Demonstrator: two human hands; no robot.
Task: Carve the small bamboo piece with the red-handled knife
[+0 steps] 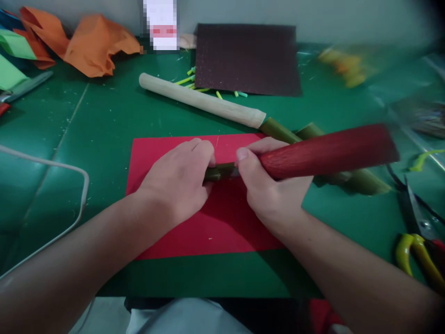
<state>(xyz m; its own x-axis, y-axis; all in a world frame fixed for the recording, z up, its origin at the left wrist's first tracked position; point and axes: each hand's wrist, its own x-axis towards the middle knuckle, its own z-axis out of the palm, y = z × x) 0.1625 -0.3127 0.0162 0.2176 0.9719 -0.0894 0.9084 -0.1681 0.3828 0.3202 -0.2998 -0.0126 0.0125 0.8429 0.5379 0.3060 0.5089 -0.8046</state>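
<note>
My left hand (175,178) is closed around a short green stem piece (220,171), whose right end sticks out towards the other hand. My right hand (271,197) grips a tool with a thick red wooden handle (330,150), which points out to the right. A small greyish bit of the tool shows by the right thumb, against the stem; its shape is mostly hidden. Both hands are above a red sheet (215,227) on the green table (114,111). Behind them lies a pale peeled stick (201,99), with a green stalk piece (281,131) at its right end.
Yellow-handled scissors (417,250) lie at the right edge. A dark brown sheet (248,58) rests at the back over thin green strips. Crumpled orange paper (92,44) is at the back left. A white cable (83,185) curves along the left. More cut stalk (370,182) lies right.
</note>
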